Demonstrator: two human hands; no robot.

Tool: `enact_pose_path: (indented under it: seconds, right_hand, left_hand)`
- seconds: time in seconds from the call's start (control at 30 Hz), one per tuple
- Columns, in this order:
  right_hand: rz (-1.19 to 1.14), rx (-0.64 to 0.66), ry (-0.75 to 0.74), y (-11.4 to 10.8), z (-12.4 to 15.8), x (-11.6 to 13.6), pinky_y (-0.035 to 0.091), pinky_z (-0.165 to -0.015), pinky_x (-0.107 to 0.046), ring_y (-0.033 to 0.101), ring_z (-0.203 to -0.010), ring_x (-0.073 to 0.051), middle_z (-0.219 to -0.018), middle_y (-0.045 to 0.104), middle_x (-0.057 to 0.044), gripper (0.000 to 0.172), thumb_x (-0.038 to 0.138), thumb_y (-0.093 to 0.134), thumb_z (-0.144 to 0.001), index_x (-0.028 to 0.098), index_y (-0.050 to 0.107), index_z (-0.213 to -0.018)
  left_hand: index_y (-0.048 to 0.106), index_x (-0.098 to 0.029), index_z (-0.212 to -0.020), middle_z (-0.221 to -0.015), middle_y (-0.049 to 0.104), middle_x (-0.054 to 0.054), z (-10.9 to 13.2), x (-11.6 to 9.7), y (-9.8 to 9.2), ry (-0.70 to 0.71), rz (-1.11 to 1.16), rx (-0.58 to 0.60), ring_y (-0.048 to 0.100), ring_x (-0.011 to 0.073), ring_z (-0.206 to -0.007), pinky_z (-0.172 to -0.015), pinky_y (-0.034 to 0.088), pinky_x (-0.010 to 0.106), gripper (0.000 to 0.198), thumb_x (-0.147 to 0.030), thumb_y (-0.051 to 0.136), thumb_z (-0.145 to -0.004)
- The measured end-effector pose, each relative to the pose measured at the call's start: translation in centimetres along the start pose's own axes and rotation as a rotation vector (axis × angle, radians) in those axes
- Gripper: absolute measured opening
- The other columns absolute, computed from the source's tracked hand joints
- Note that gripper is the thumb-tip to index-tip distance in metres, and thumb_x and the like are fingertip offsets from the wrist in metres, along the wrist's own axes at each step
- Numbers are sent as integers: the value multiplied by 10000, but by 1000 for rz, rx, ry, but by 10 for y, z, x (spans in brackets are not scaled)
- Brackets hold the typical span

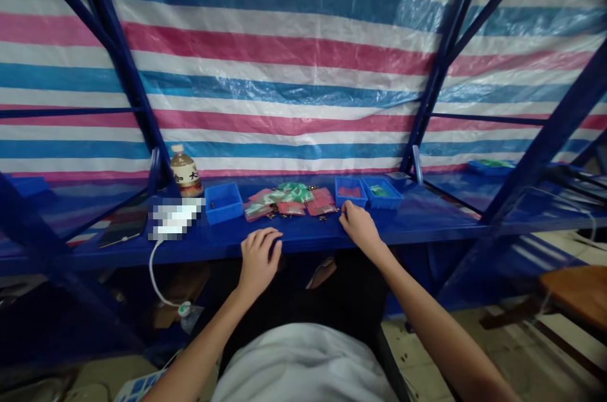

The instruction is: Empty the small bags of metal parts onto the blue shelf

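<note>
Torso in a white shirt [303, 367] fills the lower foreground, with both forearms reaching forward to a blue steel shelf [294, 236]. Left hand [258, 263] rests on the front edge of the shelf, fingers curved over it, loosely spread and holding nothing. Right hand [360, 228] lies farther along the shelf, fingers curled narrowly down onto the surface just beside the packets; whether they pinch a small part cannot be determined from this view. Packets [290, 201], red and green, form a loose pile at mid-shelf, with small dark metal parts [322, 217] scattered around them. Blue bin [222, 212] stands left of the pile and contains a few dark parts. To the right of the pile, a small bin [351, 201] holds a red packet [349, 191] and stands against a second small bin [382, 203], which holds a green packet [379, 190]. Farther left stand a bottle [184, 173] of amber liquid and a pixelated white object [175, 219], from which a white cable [152, 269] runs down over the shelf edge. Striped tarp [284, 54] covers the back of the rack.
</note>
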State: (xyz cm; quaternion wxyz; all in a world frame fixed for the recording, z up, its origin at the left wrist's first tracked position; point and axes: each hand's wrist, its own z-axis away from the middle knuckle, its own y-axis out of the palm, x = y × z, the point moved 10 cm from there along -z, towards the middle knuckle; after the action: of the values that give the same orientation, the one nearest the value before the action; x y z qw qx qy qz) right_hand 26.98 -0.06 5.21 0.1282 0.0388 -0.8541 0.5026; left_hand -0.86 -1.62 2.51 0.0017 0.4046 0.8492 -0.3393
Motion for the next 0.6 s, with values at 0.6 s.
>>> enact_pose_path:
  seconds: [0.6]
  right_hand:
    - [-1459,464,20,103,89,91,489,-608,-260,616,-624,-129,-721,617,51,530,488,779,-732,225,485,-1086]
  left_hand:
    - [659,-270,-933,-901,695,8,16,-34,34,215,341,194,648,199,-855,-750,544,307,67,-315,616,-907]
